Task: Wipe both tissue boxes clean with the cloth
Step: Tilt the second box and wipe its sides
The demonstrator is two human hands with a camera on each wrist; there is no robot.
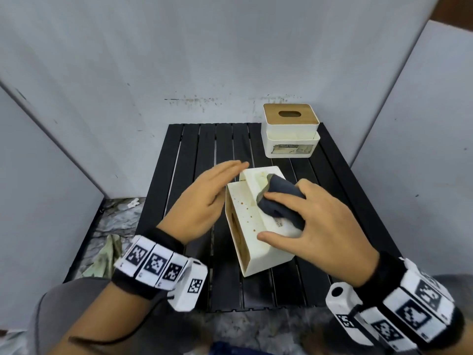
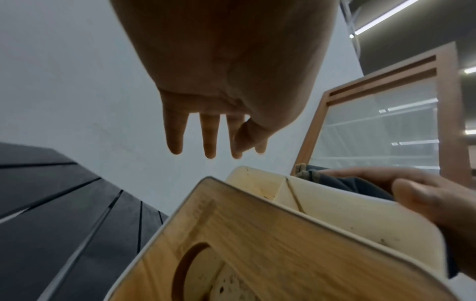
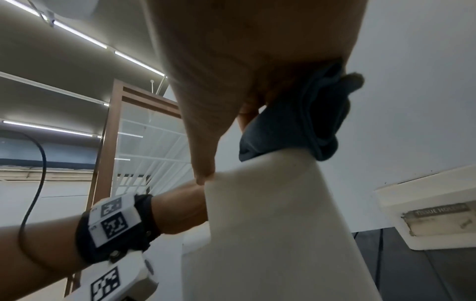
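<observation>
A white tissue box (image 1: 252,228) lies on its side in the middle of the black slatted table (image 1: 194,149), its wooden lid (image 2: 257,244) facing left. Brown spots dot its upper face. My right hand (image 1: 317,221) grips a bunched dark blue-grey cloth (image 1: 280,201) and presses it on top of that box, thumb on the near edge. My left hand (image 1: 204,198) is flat with straight fingers just left of the lid; whether it touches cannot be told. A second white tissue box (image 1: 291,139) with a wooden slotted lid stands upright at the back right.
Grey wall panels (image 1: 76,124) close in the table on the left, back and right. A crumpled greenish rag (image 1: 107,254) lies on the floor left of the table. The upright box (image 3: 427,213) stands close behind the right hand.
</observation>
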